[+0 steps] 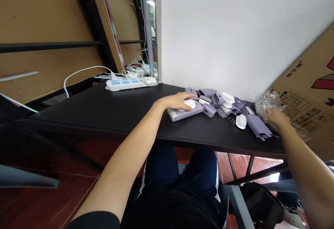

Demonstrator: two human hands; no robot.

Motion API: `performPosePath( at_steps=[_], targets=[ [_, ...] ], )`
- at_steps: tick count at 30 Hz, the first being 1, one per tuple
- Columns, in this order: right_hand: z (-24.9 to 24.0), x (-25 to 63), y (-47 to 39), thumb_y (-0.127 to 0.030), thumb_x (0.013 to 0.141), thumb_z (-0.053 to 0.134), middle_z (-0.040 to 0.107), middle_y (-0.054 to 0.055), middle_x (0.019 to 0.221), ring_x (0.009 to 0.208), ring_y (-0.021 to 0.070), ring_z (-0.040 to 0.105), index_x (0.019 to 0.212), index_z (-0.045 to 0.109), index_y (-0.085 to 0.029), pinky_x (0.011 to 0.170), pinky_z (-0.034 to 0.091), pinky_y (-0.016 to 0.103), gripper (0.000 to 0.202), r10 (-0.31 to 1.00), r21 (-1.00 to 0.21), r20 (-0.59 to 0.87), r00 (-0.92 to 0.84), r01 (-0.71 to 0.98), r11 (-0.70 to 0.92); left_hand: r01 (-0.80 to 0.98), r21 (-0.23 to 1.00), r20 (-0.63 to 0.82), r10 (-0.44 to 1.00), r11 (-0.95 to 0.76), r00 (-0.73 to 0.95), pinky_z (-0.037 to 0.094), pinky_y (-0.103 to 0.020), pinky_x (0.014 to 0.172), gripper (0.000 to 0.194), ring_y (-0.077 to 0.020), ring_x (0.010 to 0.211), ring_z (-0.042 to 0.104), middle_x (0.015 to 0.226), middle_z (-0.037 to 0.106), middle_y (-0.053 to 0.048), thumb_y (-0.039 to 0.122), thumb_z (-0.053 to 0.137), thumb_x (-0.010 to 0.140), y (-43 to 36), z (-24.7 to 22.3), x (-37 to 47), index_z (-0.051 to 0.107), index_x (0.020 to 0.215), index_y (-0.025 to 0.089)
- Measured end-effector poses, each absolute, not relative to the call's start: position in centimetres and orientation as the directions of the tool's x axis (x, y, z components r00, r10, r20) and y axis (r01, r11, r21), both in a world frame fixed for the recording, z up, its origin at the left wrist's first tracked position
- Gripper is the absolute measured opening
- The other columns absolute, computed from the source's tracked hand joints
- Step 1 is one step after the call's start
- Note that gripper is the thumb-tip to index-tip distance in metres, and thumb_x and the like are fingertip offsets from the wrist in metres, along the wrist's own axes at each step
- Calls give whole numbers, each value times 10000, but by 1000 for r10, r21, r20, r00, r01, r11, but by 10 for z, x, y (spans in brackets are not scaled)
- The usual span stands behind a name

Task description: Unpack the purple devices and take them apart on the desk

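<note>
My left hand [177,101] is closed round a white ribbed oval piece [190,103], which sits on a purple case [185,111] at the middle of the black table [109,112]. At the right end my right hand [278,117] grips crumpled clear plastic [268,101]. Between the hands lies a heap of purple shells, among them a perforated one [258,126]. White ribbed pieces [228,98] are stacked in the heap, and another white oval piece [241,121] lies nearer the front edge. Small metal bits are scattered beside it.
A white power strip [127,83] with cables stands at the back left. Behind the table rises a white panel [208,34]. A large cardboard box [310,97] leans at the right, beside my right hand. A dark bag [261,204] is on the floor.
</note>
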State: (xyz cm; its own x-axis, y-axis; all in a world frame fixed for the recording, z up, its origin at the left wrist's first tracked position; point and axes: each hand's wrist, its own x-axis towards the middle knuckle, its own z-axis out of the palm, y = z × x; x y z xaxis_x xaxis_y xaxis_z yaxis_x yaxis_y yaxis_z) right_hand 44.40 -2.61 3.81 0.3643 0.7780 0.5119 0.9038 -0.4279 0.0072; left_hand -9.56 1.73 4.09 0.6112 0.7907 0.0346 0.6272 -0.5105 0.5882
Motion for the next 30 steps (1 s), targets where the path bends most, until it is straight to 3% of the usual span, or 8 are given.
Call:
performPosePath(
  at_steps=[3, 5, 10, 15, 18, 20, 24, 30],
  targets=[
    [63, 419, -23, -317, 1004, 513, 707, 322, 1282, 1160, 399, 667, 1332, 770, -147, 843, 430, 483, 450, 727, -44, 535, 431, 873, -485, 651, 575, 67, 822, -495, 566, 469, -375, 1054, 840, -332, 1262, 618, 1437, 637, -117, 590, 739, 774, 24, 38, -97, 586, 1542, 286],
    [76, 386, -18, -309, 995, 503, 683, 305, 1351, 1265, 406, 618, 1361, 744, -123, 922, 431, 486, 476, 691, -77, 638, 340, 921, -382, 631, 596, 86, 821, -497, 565, 490, -334, 949, 736, -299, 1146, 659, 1371, 672, -113, 558, 741, 772, 29, 37, -98, 677, 1433, 241],
    [82, 273, -1, -340, 979, 499, 730, 205, 1292, 1265, 364, 624, 1285, 750, -148, 1101, 430, 524, 440, 742, -125, 670, -22, 982, 142, 554, 652, 170, 812, -518, 559, 466, -297, 796, 555, -241, 953, 663, 1115, 732, -71, 486, 756, 755, 31, 36, -99, 780, 1232, 204],
    [58, 168, 7, -567, 947, 658, 675, 138, 1467, 1383, 360, 590, 1410, 695, -232, 1182, 422, 527, 573, 770, -227, 357, -529, 750, 621, 415, 748, 220, 783, -518, 582, 461, -291, 748, 505, -214, 865, 649, 959, 725, -45, 482, 821, 738, 25, 36, -96, 792, 1161, 209],
    [42, 132, 5, -589, 863, 780, 640, 138, 1516, 1396, 363, 594, 1656, 428, -256, 1168, 439, 529, 930, 728, -329, 283, -625, 649, 686, 241, 880, 287, 864, -408, 414, 480, -286, 725, 448, -195, 803, 673, 896, 737, -55, 584, 721, 863, 28, 35, -94, 748, 1070, 187],
    [34, 120, 1, -588, 896, 755, 674, 131, 1466, 1359, 351, 625, 1705, 325, -277, 1156, 445, 529, 967, 709, -347, 312, -632, 619, 705, 110, 902, 402, 905, -418, 141, 491, -270, 732, 407, -166, 745, 674, 835, 730, -39, 585, 660, 930, 33, 36, -94, 706, 1027, 193],
    [23, 114, -10, -606, 893, 762, 642, 149, 1502, 1396, 390, 590, 1698, 351, -286, 1160, 432, 564, 959, 671, -247, 282, -686, 624, 742, -45, 865, 470, 839, -499, -274, 443, -220, 612, 356, -111, 577, 581, 694, 641, 10, 551, 630, 984, 43, 41, -98, 676, 922, 204],
    [16, 113, -19, -459, 873, 796, 591, 105, 1566, 1390, 348, 595, 1639, 444, -304, 1151, 470, 518, 857, 711, -341, 305, -633, 625, 703, -117, 883, 378, 835, -455, -399, 385, -196, 507, 358, -90, 514, 538, 650, 602, 15, 526, 618, 988, 45, 42, -100, 654, 856, 195]
  ],
)
